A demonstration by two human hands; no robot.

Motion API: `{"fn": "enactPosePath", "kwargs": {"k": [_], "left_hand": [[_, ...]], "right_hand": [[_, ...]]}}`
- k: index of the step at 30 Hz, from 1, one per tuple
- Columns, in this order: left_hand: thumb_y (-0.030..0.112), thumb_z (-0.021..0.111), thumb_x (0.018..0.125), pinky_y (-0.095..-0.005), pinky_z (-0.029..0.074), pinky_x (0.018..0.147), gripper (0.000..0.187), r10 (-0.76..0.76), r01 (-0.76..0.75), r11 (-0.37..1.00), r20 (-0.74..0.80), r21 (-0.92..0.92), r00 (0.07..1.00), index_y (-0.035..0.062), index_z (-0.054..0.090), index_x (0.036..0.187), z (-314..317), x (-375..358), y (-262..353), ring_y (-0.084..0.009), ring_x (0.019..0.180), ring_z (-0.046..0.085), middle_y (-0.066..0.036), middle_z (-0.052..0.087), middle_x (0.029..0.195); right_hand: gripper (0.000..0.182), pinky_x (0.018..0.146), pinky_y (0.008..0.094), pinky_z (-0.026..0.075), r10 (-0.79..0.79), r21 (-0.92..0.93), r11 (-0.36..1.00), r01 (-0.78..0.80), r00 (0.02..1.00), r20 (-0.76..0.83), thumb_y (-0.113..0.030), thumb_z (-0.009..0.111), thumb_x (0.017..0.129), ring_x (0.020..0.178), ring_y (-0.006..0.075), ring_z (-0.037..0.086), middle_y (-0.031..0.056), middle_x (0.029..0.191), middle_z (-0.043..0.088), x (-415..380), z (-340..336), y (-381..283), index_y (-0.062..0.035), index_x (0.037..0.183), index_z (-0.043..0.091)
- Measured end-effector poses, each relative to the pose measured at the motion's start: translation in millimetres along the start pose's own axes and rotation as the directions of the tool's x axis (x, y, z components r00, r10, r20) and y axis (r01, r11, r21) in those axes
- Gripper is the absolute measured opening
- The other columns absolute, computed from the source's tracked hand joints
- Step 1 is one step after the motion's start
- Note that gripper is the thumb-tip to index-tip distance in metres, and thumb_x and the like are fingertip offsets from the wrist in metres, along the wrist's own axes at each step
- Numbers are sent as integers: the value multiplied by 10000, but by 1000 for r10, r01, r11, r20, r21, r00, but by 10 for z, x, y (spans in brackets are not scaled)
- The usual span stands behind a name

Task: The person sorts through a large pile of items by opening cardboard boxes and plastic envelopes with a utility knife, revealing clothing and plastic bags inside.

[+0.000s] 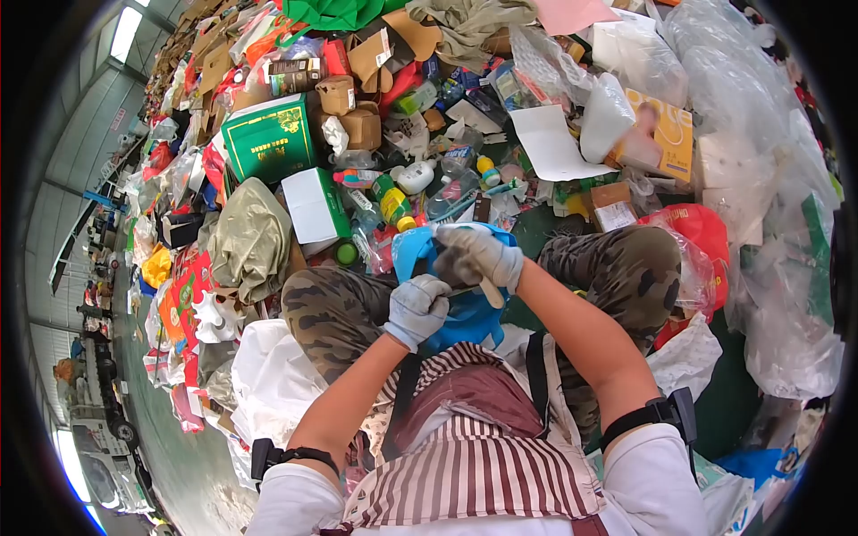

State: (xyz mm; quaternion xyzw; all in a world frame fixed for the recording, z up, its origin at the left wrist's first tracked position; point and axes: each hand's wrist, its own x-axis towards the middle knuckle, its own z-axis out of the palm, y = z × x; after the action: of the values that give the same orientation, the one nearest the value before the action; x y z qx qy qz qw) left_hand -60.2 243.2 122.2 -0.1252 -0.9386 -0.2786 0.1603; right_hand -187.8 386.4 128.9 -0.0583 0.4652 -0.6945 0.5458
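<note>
Both of my hands wear light grey gloves and are over a blue bag (460,317) between my knees. My left hand (417,311) is closed at the left edge of the blue bag; what its fingers hold, if anything, is hidden. Fingers of my right hand (483,257) wrap round a dark grey item (454,266), which hangs over the bag's opening. A pale, stick-like piece shows just below that hand. Beyond the bag lie a yellow-green bottle (393,204) and a white bottle (416,177).
A high pile of mixed waste rises ahead, with a green box (268,136), a white sheet (556,145) and a yellow printed box (660,138). Clear plastic film (786,295) heaps at the right. A red bag (702,246) lies beside my right knee. A white truck (103,456) stands far left.
</note>
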Motion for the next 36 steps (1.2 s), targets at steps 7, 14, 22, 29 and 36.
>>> {"fn": "enactPosePath", "kwargs": {"k": [7, 14, 22, 29, 36], "left_hand": [[74, 515, 755, -404, 491, 719, 169, -272, 139, 814, 159, 564, 949, 97, 588, 906, 353, 268, -327, -320, 832, 599, -112, 594, 966], [82, 493, 810, -386, 452, 853, 274, -393, 384, 916, 61, 118, 918, 109, 581, 1068, 44, 703, -779, -315, 975, 572, -165, 588, 1066], [80, 553, 767, -351, 469, 825, 310, -524, 525, 850, 146, 31, 839, 114, 565, 1075, -16, 490, -882, -309, 941, 588, -125, 613, 1025], [242, 669, 702, -414, 388, 947, 610, -499, 291, 827, 388, 481, 775, 168, 427, 1257, 242, 563, -496, -313, 1136, 482, -137, 490, 1240], [424, 645, 682, -512, 240, 1002, 827, -218, -208, 707, 488, 676, 845, 178, 275, 1379, 660, 411, -343, -339, 1273, 276, -139, 260, 1393]], "right_hand": [[375, 378, 160, 295, -476, 185, 865, 466, 879, 12, -186, 552, 844, 454, 34, 425, 20, 794, 588, -260, 39, -588, -86, 1201, 499], [752, 863, 403, 458, -106, -974, -201, -104, 991, -84, -257, 711, 681, 1061, 310, 548, 124, 1191, 542, -167, -28, -115, -147, 1342, 371], [281, 614, 297, 481, -558, -655, 667, 355, 821, -123, -154, 661, 742, 720, 180, 623, 71, 767, 623, -61, -226, -280, -34, 982, 580], [137, 351, 183, 318, -532, -75, 843, 532, 808, -253, -176, 615, 840, 415, 45, 464, -10, 639, 574, -161, -21, -452, -78, 927, 576], [130, 355, 172, 322, -490, -52, 863, 502, 809, -324, -205, 620, 848, 435, 32, 481, 11, 689, 606, -190, 42, -477, -91, 873, 561]]}}
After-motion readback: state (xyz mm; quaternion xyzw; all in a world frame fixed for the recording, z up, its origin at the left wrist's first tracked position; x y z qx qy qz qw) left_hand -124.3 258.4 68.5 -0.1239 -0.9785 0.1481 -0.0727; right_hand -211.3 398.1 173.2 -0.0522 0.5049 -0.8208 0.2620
